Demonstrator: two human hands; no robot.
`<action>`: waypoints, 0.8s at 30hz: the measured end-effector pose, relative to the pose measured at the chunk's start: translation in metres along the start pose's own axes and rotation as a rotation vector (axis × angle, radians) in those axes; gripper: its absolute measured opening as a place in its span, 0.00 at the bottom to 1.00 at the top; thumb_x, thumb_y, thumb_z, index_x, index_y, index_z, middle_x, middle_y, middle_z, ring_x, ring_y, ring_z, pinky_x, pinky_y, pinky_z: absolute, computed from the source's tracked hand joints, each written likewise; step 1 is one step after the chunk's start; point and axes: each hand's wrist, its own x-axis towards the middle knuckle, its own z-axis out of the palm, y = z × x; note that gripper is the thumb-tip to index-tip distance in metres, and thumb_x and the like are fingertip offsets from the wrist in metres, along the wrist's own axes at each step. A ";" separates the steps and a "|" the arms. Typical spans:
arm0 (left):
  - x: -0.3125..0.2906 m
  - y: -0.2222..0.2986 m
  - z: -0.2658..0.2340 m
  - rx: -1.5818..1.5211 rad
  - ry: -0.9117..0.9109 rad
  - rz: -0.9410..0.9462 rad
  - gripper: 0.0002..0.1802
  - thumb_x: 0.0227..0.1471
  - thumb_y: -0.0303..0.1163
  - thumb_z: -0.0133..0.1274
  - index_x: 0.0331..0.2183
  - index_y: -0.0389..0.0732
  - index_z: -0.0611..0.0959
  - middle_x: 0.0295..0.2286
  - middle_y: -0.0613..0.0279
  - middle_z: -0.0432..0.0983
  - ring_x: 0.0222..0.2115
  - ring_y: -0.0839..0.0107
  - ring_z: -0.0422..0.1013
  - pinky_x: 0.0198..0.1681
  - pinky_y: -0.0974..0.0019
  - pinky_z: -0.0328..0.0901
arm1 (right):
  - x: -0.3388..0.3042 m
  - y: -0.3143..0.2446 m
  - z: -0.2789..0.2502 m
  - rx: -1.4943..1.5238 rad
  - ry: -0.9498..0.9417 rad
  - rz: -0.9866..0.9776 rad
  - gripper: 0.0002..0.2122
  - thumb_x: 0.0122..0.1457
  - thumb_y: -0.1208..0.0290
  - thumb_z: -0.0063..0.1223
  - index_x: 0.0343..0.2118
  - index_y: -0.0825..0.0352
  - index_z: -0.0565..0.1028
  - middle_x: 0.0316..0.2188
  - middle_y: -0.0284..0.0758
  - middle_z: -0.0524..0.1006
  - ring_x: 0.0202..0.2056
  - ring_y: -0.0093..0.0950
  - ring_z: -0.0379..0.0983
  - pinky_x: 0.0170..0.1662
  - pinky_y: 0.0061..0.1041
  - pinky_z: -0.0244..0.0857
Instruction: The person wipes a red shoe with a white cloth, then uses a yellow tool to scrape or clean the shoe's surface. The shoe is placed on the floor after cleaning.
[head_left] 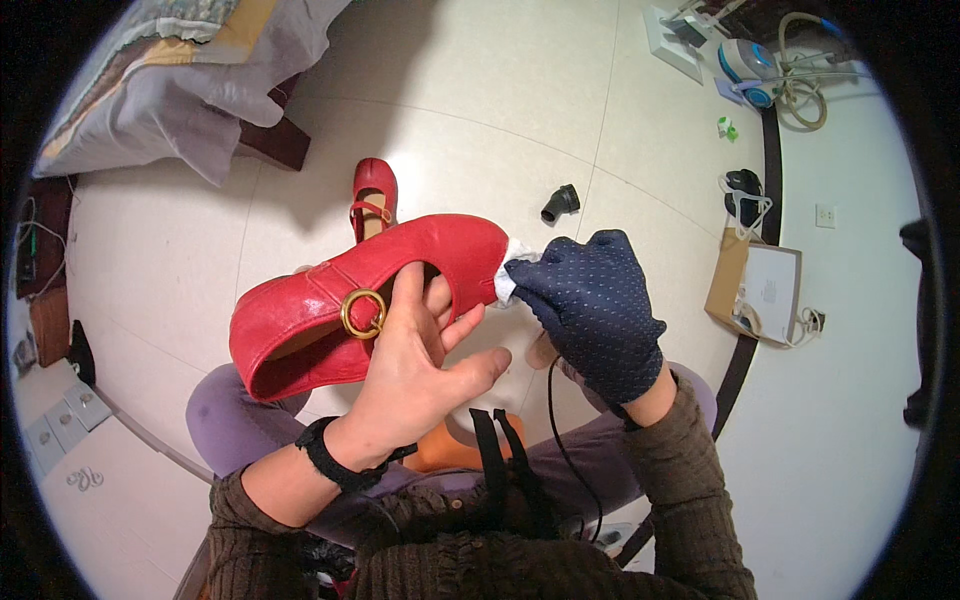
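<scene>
Fingers (407, 287) on shoe (333, 280), second shoe (376, 179) behind

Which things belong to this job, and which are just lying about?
Part of the job:
red shoe, in the left hand
white cloth or tissue, in the gloved right hand
second red shoe, probably its mate

Lying about:
black tubular fitting on the floor
brown-and-white box

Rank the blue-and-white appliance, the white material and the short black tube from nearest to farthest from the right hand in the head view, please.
1. White material: touching the right hand, at its left.
2. Short black tube: on the floor ahead.
3. Blue-and-white appliance: upper right, near the wall.
</scene>
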 end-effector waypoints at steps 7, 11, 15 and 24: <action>-0.001 -0.002 0.002 0.063 0.003 0.033 0.45 0.43 0.19 0.63 0.59 0.41 0.56 0.58 0.58 0.62 0.62 0.67 0.59 0.67 0.56 0.53 | -0.005 0.000 0.001 -0.028 -0.012 0.003 0.20 0.36 0.72 0.68 0.38 0.61 0.82 0.28 0.32 0.80 0.29 0.30 0.75 0.38 0.32 0.58; -0.001 -0.002 0.001 0.075 0.003 0.038 0.45 0.44 0.19 0.63 0.59 0.41 0.57 0.58 0.58 0.62 0.63 0.67 0.59 0.67 0.56 0.52 | -0.003 0.001 -0.001 -0.062 -0.025 0.054 0.21 0.34 0.70 0.68 0.38 0.62 0.83 0.29 0.32 0.81 0.30 0.30 0.75 0.38 0.32 0.58; -0.002 -0.004 0.005 0.108 0.017 0.056 0.46 0.42 0.14 0.59 0.60 0.40 0.57 0.59 0.57 0.62 0.63 0.66 0.60 0.68 0.58 0.56 | -0.005 -0.005 0.001 -0.107 -0.082 0.049 0.20 0.35 0.69 0.68 0.37 0.63 0.83 0.28 0.32 0.80 0.30 0.30 0.75 0.38 0.33 0.58; -0.001 -0.006 0.007 0.086 0.016 0.063 0.48 0.43 0.19 0.63 0.61 0.40 0.55 0.58 0.56 0.62 0.63 0.66 0.58 0.68 0.57 0.52 | -0.008 -0.002 0.002 -0.040 -0.038 0.040 0.23 0.30 0.68 0.70 0.37 0.62 0.83 0.29 0.31 0.80 0.32 0.30 0.75 0.38 0.33 0.58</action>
